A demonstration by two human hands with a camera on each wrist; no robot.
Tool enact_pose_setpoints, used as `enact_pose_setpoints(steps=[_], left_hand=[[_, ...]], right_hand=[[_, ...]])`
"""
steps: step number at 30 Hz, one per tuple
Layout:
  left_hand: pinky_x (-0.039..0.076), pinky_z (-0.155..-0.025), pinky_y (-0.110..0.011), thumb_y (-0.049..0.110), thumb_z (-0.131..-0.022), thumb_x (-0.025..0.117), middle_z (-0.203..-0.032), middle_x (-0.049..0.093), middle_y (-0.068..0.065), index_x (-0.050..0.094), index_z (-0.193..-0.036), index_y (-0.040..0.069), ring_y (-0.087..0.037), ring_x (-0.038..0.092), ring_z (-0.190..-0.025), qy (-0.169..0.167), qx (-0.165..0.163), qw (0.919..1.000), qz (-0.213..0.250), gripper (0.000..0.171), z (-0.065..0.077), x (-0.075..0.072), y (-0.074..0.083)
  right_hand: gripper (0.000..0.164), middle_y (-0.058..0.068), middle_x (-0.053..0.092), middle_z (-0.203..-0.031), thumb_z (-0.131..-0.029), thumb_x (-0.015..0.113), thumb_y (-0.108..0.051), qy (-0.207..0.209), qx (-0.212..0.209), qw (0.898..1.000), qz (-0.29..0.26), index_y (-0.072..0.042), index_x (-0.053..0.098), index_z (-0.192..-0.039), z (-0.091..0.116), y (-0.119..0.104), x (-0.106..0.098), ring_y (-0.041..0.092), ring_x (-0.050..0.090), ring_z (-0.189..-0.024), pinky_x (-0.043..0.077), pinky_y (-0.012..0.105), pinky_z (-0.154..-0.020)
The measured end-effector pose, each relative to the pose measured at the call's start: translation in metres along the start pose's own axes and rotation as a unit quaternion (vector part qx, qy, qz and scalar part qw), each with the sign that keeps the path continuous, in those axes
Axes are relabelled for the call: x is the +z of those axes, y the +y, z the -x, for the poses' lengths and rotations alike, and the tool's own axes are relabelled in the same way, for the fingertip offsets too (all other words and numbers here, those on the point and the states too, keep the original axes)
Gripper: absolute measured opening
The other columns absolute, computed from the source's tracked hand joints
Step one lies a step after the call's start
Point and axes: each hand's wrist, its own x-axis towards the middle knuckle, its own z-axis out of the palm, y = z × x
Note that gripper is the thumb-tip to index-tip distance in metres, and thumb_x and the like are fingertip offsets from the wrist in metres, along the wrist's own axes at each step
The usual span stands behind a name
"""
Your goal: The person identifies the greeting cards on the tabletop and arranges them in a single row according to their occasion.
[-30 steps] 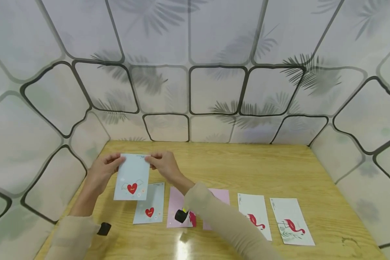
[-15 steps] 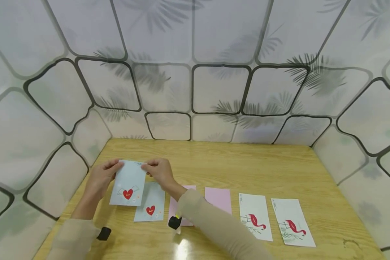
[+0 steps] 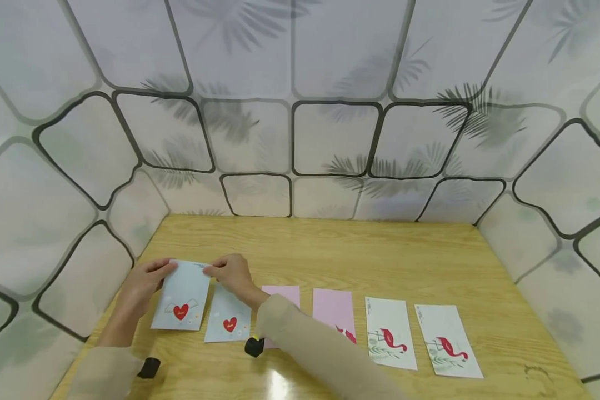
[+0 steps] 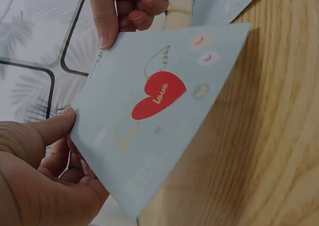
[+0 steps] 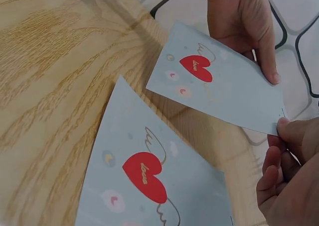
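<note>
A pale blue card (image 3: pixel 182 289) with a red winged heart marked "love" is held by its two top corners. My left hand (image 3: pixel 142 286) pinches its left corner between thumb and fingers. At the other top corner, my right hand (image 3: pixel 233 275) pinches it the same way. In the left wrist view the card (image 4: pixel 129 81) slants, its lower edge close over the wood. A matching blue card (image 3: pixel 228 314) lies just to its right, partly under my right hand; its heart shows large in the right wrist view.
Right of the blue cards lie two pink cards (image 3: pixel 333 308), one partly hidden by my right sleeve (image 3: pixel 305 339). Farther right are two white flamingo cards, a left one (image 3: pixel 391 333) and a right one (image 3: pixel 449 340). Patterned walls (image 3: pixel 255 139) enclose the wooden table (image 3: pixel 355 250).
Both hands have carried the held blue card left and down toward the table. It now stands beside the lying blue card instead of overlapping it.
</note>
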Motion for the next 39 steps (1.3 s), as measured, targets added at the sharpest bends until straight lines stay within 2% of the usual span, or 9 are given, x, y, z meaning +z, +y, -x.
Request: enact_pose_setpoints(steps=[4,7,11,14,21,25,31,39], left_hand=[[0.050,-0.075,-0.011,0.038,-0.104,0.063,-0.135,0.060,-0.019,0.049,-0.146,-0.011,0.007,0.055,-0.087,0.014,-0.007,0.9999,-0.004,0.066,0.001,-0.005,-0.005],[0.051,-0.074,-0.013,0.037,-0.103,0.064,-0.126,0.065,-0.010,0.050,-0.145,-0.011,0.006,0.055,-0.086,0.014,-0.010,0.9998,-0.003,0.065,0.001,-0.007,-0.009],[0.052,-0.073,-0.016,0.036,-0.103,0.065,-0.107,0.067,0.006,0.051,-0.144,-0.010,0.002,0.056,-0.085,0.012,-0.015,0.9998,-0.005,0.063,-0.002,-0.007,-0.016],[0.051,-0.072,-0.018,0.035,-0.103,0.065,-0.101,0.066,0.012,0.052,-0.142,-0.011,-0.001,0.056,-0.084,0.014,-0.013,0.9998,-0.010,0.062,-0.005,-0.006,-0.020],[0.051,-0.072,-0.018,0.035,-0.102,0.066,-0.112,0.067,0.000,0.054,-0.140,-0.012,0.000,0.056,-0.083,0.017,-0.004,0.9994,-0.029,0.062,-0.011,-0.003,-0.026],[0.051,-0.071,-0.018,0.035,-0.102,0.067,-0.111,0.067,0.000,0.056,-0.138,-0.012,-0.001,0.055,-0.083,0.018,-0.004,0.9993,-0.033,0.060,-0.012,-0.002,-0.030],[0.050,-0.069,-0.019,0.034,-0.101,0.068,-0.109,0.066,-0.001,0.058,-0.135,-0.011,-0.004,0.054,-0.083,0.026,-0.008,0.9989,-0.039,0.057,-0.016,0.001,-0.035],[0.050,-0.069,-0.019,0.031,-0.101,0.070,-0.112,0.068,-0.009,0.058,-0.134,-0.012,-0.003,0.055,-0.084,0.026,0.002,0.9987,-0.044,0.056,-0.020,0.007,-0.038]], right_hand=[[0.012,-0.010,0.069,-0.069,-0.087,0.085,-0.017,0.000,-0.006,0.999,0.044,-0.007,0.081,-0.081,-0.002,0.002,0.009,-0.001,0.051,-0.059,0.040,0.015,-0.052],[0.012,-0.013,0.066,-0.065,-0.087,0.085,-0.017,0.001,-0.012,0.998,0.065,-0.008,0.082,-0.080,-0.003,0.004,0.013,-0.001,0.046,-0.057,0.036,0.015,-0.050],[0.012,-0.014,0.062,-0.062,-0.087,0.084,-0.016,0.000,-0.026,0.997,0.071,-0.008,0.081,-0.078,-0.002,0.006,0.014,-0.001,0.044,-0.053,0.034,0.015,-0.048],[0.012,-0.013,0.062,-0.062,-0.088,0.083,-0.015,-0.002,-0.040,0.997,0.072,-0.008,0.081,-0.079,-0.001,0.009,0.013,-0.002,0.044,-0.052,0.034,0.015,-0.047],[0.012,-0.014,0.064,-0.065,-0.091,0.081,-0.019,-0.005,-0.061,0.992,0.110,-0.010,0.081,-0.083,-0.002,0.013,0.011,-0.003,0.045,-0.055,0.035,0.014,-0.050],[0.011,-0.014,0.067,-0.070,-0.090,0.082,-0.022,-0.003,-0.079,0.985,0.152,-0.013,0.082,-0.084,-0.002,0.014,0.011,-0.004,0.047,-0.058,0.037,0.013,-0.054],[0.009,-0.013,0.070,-0.078,-0.087,0.085,-0.024,0.019,-0.117,0.967,0.226,-0.016,0.084,-0.083,-0.004,0.018,0.015,-0.005,0.050,-0.069,0.040,0.010,-0.066],[0.011,-0.012,0.063,-0.077,-0.087,0.085,-0.030,0.034,-0.144,0.942,0.301,-0.019,0.084,-0.082,-0.006,0.025,0.016,0.001,0.047,-0.077,0.040,0.014,-0.078]])
